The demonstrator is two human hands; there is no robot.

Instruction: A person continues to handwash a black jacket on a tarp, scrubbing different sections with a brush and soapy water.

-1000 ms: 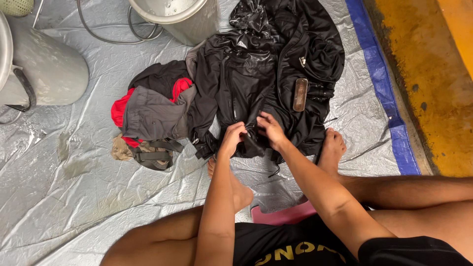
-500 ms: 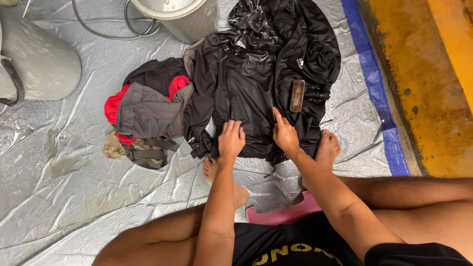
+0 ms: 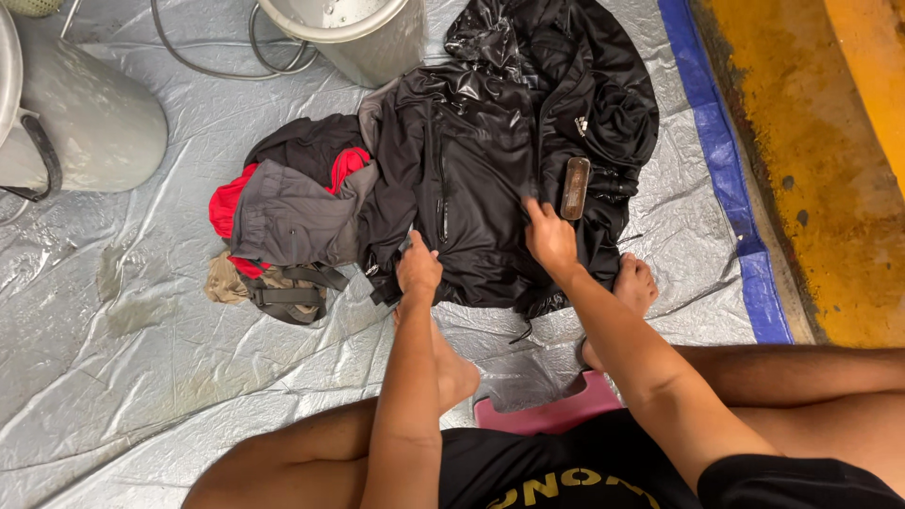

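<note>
A person sits low on a pink stool (image 3: 566, 413) over a silver plastic sheet (image 3: 141, 377) spread on the floor, both bare hands down on a wet black jacket (image 3: 471, 179) laid out flat in front of the knees. The left hand (image 3: 419, 269) is bunched, its fingers closed on the fabric at the jacket's near hem, just beside the zip. The right hand (image 3: 550, 236) lies flatter, fingers spread and pressing the cloth a little farther up the jacket, near its middle.

The jacket lies straight ahead of both hands, its long axis running away from the person, hem nearest the feet and hood farthest off, close to a metal pot (image 3: 349, 33). A brown scrubbing brush (image 3: 574, 188) rests on the jacket just beyond the right hand's fingertips, its length also pointing away from the person; the right hand is clearly the nearer of the two to it, close but apart from it.

To the left of the jacket, and touching its sleeve, sits a heap of other clothes (image 3: 283, 217), grey, red and black, with a tan strapped piece at its near edge. A second large pot (image 3: 75, 123) stands farther left of the jacket. To the jacket's right, the sheet's blue border (image 3: 726, 188) meets a yellow painted floor (image 3: 820, 170).
</note>
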